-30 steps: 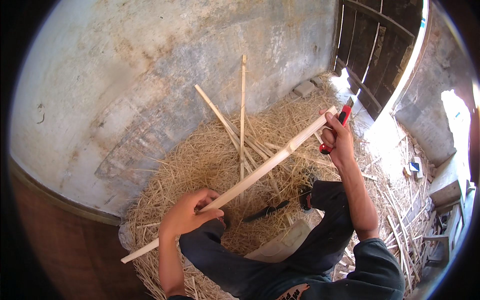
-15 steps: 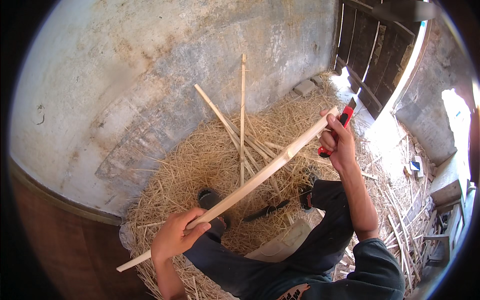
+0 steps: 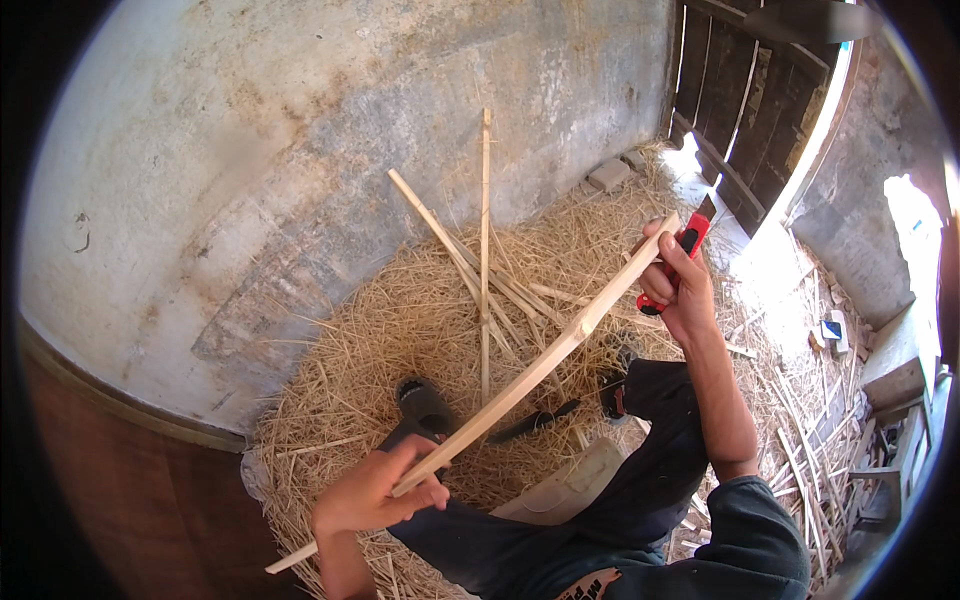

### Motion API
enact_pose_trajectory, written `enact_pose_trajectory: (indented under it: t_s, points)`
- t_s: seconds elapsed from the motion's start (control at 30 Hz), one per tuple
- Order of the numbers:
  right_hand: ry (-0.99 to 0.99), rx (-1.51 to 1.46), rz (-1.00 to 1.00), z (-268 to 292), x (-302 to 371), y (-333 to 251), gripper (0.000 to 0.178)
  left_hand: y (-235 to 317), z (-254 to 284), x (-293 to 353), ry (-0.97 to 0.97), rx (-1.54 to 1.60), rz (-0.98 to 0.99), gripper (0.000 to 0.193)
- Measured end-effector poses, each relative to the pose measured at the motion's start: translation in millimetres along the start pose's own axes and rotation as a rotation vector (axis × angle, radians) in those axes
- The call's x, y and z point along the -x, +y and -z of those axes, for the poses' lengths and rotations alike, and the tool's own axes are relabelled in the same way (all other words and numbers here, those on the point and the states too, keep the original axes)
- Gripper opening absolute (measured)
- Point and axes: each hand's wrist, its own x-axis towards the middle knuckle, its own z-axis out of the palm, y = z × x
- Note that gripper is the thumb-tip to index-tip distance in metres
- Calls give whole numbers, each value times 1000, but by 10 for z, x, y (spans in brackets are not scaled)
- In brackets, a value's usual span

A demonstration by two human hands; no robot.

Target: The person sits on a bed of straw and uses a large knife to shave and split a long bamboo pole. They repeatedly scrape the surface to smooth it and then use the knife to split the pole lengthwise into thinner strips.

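A long, pale split bamboo strip (image 3: 530,375) slants across my lap, with a knot near its middle. My left hand (image 3: 370,490) is closed around its lower part, and the tail end sticks out below the wrist. At the upper end my right hand (image 3: 688,300) pinches the strip between thumb and fingers. That same hand also holds a red and black utility knife (image 3: 692,235) against the palm, its blade out and pointing up, beside the strip's tip.
Several bamboo strips (image 3: 485,200) lean on the stained wall (image 3: 300,130) or lie on the straw (image 3: 350,370). A dark long object (image 3: 535,424) rests between my feet, near a pale block (image 3: 565,485). More strips (image 3: 800,500) are scattered at right, below the wooden door (image 3: 735,90).
My left hand has shifted slightly right and down with its end of the strip, which now tilts more steeply and looks slightly turned. The right hand and knife have barely moved.
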Motion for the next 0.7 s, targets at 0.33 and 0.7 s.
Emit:
enact_pose_trajectory:
  t_s: [0.33,0.7]
  points:
    - [125,-8,129,99,-122,-232,30,-355,-65,-10,-139,244,126,38]
    - [249,181,165,614,-590,-683,35,-776,35,388,-384,24,60,90]
